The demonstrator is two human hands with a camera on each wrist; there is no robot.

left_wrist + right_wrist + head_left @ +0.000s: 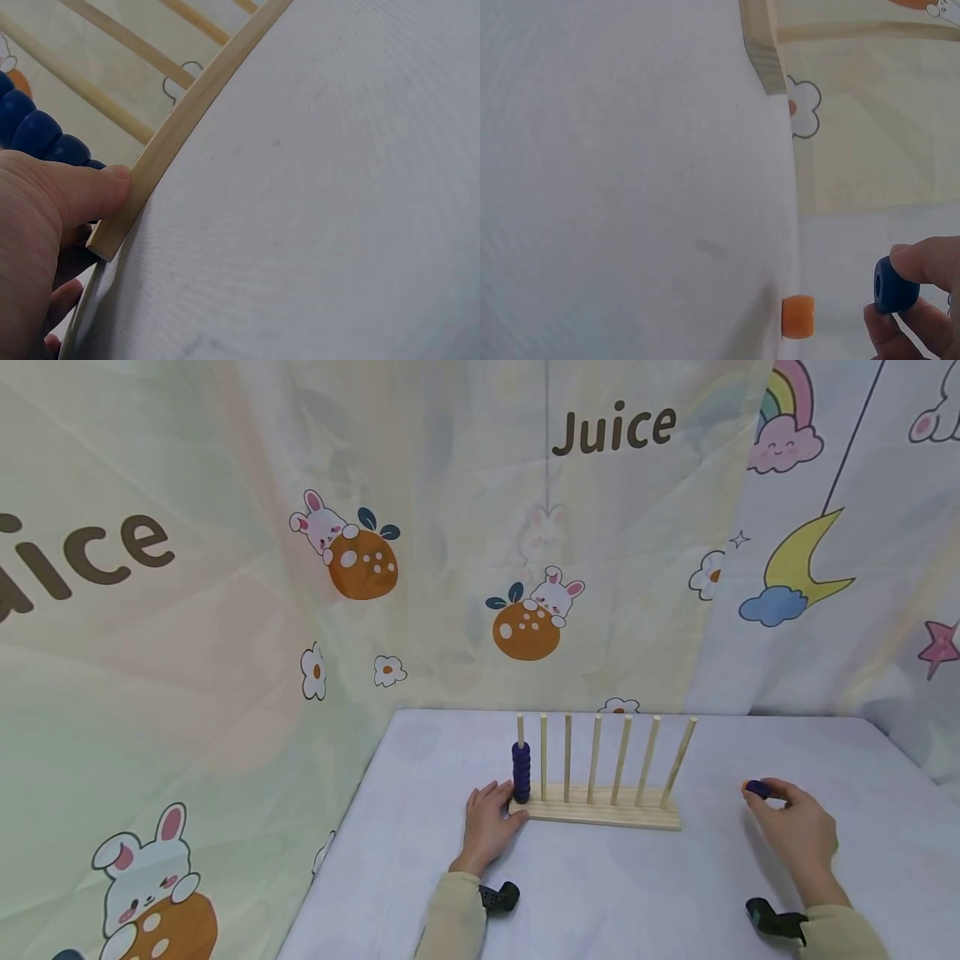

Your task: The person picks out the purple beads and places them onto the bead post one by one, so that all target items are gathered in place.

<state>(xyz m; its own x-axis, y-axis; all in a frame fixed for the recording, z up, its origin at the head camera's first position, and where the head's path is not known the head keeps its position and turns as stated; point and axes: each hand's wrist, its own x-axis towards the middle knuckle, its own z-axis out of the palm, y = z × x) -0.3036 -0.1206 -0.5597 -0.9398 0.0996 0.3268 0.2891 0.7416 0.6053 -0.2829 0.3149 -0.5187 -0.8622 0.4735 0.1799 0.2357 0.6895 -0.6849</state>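
A wooden peg rack [600, 812] with a row of upright pegs stands on the white table. Its leftmost peg carries a stack of dark blue beads [521, 772]; the other pegs are bare. My left hand [489, 827] grips the left end of the base, thumb on the front edge [112, 187] and fingers behind. To the right of the rack, my right hand [802, 835] pinches one blue bead [894, 286] between thumb and fingers, above the table. An orange bead [798, 316] sits on the table beside that hand, mostly hidden in the head view.
The white cloth-covered table [600, 893] reaches back to a printed curtain [450, 568] with rabbits and oranges. A black strap mount [501, 897] is on the left wrist, and another black mount [772, 920] on the right.
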